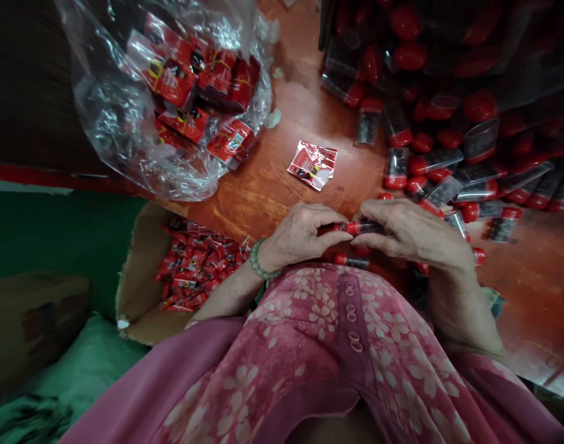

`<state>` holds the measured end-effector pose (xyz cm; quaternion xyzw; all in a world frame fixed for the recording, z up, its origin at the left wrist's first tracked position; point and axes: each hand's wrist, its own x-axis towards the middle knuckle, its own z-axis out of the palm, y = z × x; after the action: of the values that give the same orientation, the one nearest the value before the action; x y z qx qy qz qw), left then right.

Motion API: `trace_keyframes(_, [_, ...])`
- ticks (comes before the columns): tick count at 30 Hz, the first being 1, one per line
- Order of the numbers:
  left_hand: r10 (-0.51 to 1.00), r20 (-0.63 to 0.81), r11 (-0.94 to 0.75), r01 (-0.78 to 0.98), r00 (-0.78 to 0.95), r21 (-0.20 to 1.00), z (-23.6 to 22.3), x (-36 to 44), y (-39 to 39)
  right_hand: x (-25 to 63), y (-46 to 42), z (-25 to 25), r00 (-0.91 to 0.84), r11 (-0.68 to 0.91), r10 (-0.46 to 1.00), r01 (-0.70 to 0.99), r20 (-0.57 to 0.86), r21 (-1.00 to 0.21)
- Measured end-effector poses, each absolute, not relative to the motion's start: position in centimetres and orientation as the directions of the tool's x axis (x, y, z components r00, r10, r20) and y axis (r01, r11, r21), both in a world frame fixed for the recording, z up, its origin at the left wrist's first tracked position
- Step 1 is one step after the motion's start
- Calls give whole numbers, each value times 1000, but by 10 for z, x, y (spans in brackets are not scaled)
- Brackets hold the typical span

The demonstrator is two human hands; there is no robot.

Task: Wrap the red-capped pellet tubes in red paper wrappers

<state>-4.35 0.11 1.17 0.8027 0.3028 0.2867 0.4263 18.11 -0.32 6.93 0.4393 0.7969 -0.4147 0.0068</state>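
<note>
My right hand (397, 228) is closed around a small clear container (369, 227) with dark contents and a red cap, its capped end turned toward my left hand. My left hand (305, 233) pinches a small red printed wrapper (328, 228), mostly hidden by the fingers. The red cap meets or nearly meets the wrapper; the exact contact is hidden. Close to my body, below the hands, another red-capped container (351, 261) lies on the table. Just beyond the hands is a small stack of flat red printed wrappers (313, 164).
A clear plastic bag (110, 123) at the upper left holds bundled red wrappers (175, 80). Many red-capped containers (442, 160) are heaped at the right on the reddish table (258, 203). A cardboard box (141, 271) at the lower left holds many small red-wrapped pieces (199, 265).
</note>
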Motion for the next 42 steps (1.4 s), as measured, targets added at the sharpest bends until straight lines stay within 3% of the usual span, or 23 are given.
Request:
trace_keyframes(5, [748,168,-434,281,643,856,9,-43,-3,172,-5,70,-594,265,706,727,-386,-633])
trace_keyframes(14, [776,126,-364,276,618,889,12,-47,-5,198,-18,68,-543,64,784,551,-299,-832])
trace_keyframes(24, [728,190,-436,231,659,870,14,-37,-4,192,-22,71,-512,152,832,583,-216,-798])
trace_keyframes(31, [718,95,-398,295,690,868,11,-39,-2,190,-26,65,-478,165,858,602,-187,-781])
trace_keyframes(36, [696,-64,-227,304,715,925,14,-34,5,193,-24,67,-461,143,864,608,-201,-781])
trace_keyframes(39, [660,-200,-95,345,724,934,15,-33,9,196,-24,58,-412,32,879,552,-239,-833])
trace_keyframes(42, [688,-253,13,336,680,942,12,-37,11,195,-26,45,-322,-193,883,415,-342,-889])
